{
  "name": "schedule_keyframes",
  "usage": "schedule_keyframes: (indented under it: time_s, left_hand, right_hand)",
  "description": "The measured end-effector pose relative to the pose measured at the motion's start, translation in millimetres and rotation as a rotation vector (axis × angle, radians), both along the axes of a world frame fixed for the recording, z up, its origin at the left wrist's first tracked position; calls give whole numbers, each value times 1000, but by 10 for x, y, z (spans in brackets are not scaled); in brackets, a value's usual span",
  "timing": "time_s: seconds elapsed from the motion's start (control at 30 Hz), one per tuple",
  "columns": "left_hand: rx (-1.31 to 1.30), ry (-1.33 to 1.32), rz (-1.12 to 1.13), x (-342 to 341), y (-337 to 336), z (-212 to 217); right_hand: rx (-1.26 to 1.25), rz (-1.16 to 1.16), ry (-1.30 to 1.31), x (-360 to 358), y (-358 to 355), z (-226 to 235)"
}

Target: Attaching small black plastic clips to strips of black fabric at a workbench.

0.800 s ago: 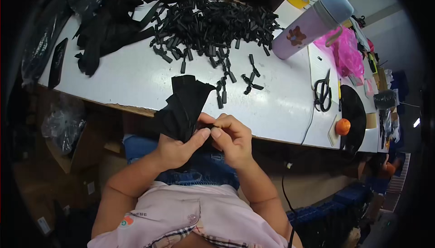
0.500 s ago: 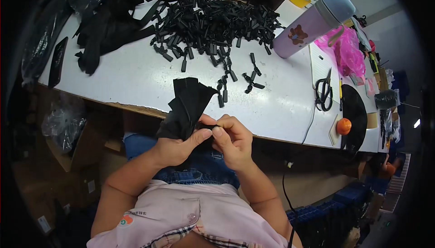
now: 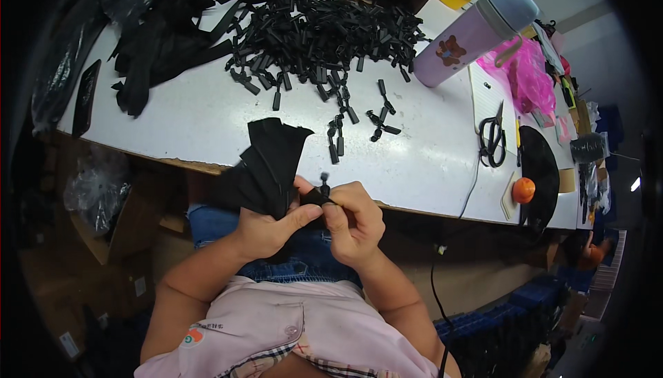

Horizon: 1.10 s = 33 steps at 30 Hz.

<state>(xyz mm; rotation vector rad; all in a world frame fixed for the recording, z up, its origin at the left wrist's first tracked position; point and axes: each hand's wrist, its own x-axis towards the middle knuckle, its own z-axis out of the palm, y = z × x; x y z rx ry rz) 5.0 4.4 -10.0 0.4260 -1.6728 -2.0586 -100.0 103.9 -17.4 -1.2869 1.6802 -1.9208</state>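
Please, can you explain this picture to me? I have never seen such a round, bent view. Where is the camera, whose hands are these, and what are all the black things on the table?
The camera sits on a person's head and looks down, so you see that person's own arms coming from the lower edge. The wide lens bends straight edges, which makes the picture look round.

The left hand holds a bunch of flat black fabric strips. The right hand pinches a small black piece at the end of the bunch.

On the white table lies a big pile of small black pieces, with more black strips at the far left. To the right are a lilac bottle, a pink plastic bag, black scissors and a small orange round thing.
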Motion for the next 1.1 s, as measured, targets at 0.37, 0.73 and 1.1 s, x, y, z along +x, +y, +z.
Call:
schedule_keyframes:
  time_s: [0.37,0.73,1.1]
  left_hand:
    - [-244,-73,-30,6,-53,-74]
    - [-64,-11,18,-2,65,-59]
    - [-297,-80,-74,51,14,-42]
  right_hand:
    - [184,112,-54,-114,83,167]
    - [48,-61,331,-45,24,154]
    - [165,141,-3,-137,111,250]
